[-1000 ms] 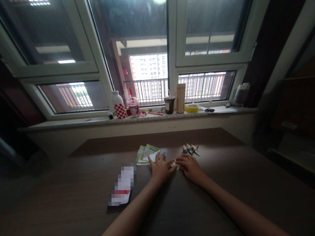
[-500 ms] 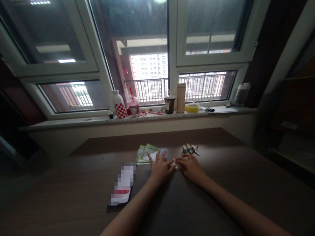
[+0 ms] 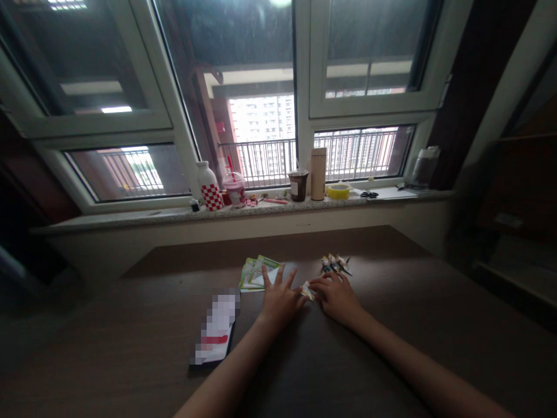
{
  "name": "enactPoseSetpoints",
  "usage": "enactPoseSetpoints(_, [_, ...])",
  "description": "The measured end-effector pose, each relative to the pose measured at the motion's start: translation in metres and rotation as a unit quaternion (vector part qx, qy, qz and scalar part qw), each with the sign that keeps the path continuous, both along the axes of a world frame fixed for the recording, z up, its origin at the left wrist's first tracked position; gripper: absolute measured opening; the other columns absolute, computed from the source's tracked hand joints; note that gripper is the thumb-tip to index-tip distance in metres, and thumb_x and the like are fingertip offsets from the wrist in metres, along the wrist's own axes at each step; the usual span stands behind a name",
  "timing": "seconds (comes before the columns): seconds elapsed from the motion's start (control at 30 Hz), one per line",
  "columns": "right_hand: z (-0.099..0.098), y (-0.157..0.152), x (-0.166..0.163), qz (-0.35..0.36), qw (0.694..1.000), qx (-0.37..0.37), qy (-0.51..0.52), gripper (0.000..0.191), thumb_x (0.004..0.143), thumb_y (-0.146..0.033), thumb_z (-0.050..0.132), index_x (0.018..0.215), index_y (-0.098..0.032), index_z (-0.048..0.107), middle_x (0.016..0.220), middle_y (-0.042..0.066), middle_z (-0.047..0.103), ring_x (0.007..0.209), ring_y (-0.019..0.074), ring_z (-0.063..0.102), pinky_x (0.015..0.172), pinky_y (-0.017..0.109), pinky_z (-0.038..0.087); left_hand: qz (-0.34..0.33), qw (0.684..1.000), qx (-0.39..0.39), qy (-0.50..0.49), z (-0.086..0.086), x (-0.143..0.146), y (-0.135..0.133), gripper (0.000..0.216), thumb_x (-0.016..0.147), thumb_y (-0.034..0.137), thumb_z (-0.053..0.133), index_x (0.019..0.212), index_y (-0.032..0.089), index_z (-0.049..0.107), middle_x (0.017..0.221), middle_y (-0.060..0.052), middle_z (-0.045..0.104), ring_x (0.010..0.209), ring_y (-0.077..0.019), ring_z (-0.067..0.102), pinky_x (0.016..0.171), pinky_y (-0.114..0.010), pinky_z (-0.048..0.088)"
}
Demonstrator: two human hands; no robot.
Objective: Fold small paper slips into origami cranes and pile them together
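Note:
A small white-and-yellow folded piece of paper (image 3: 308, 290) lies between my two hands, low over the table. The thumb and index finger of my left hand (image 3: 279, 297) pinch its left side, while the other fingers fan out toward the cards. On its right side are the bent fingertips of my right hand (image 3: 337, 295), partly covering it. Just beyond the right hand sit several small folded paper pieces (image 3: 336, 264) in a row. Green-and-white printed cards (image 3: 256, 271) are fanned out behind the left hand, which overlaps their edge.
A phone (image 3: 215, 331), its screen blurred out, lies left of my left forearm on the dark table (image 3: 130, 325). Along the windowsill (image 3: 261, 210) stand a checkered bottle (image 3: 211, 188), cups, a tan flask (image 3: 318, 174), yellow tape (image 3: 338, 191) and scissors (image 3: 369, 194).
The fingers have shifted slightly apart, and more of the small folded paper shows between them. The view has moved a little; the cards and phone lie as before.

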State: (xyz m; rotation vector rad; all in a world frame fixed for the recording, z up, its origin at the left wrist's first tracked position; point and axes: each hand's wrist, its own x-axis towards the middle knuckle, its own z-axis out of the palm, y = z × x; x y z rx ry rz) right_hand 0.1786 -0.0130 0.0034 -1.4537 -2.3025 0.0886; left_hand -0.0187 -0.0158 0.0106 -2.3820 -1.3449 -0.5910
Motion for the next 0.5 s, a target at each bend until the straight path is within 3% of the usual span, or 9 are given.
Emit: enactPoseSetpoints(0.5, [-0.0014, -0.0006, 0.0004, -0.004, 1.0, -0.014, 0.025, 0.037, 0.087, -0.02, 0.051, 0.118, -0.033, 0.067, 0.127, -0.002, 0.066, 0.121, 0.0251, 0.048, 0.109, 0.047, 0.022, -0.022, 1.0, -0.021, -0.007, 0.0043, 0.0, -0.0036, 0.03, 0.091, 0.052, 0.053, 0.091, 0.035, 0.077, 0.123, -0.001, 0.067, 0.129, -0.032, 0.046, 0.111, -0.075, -0.004])
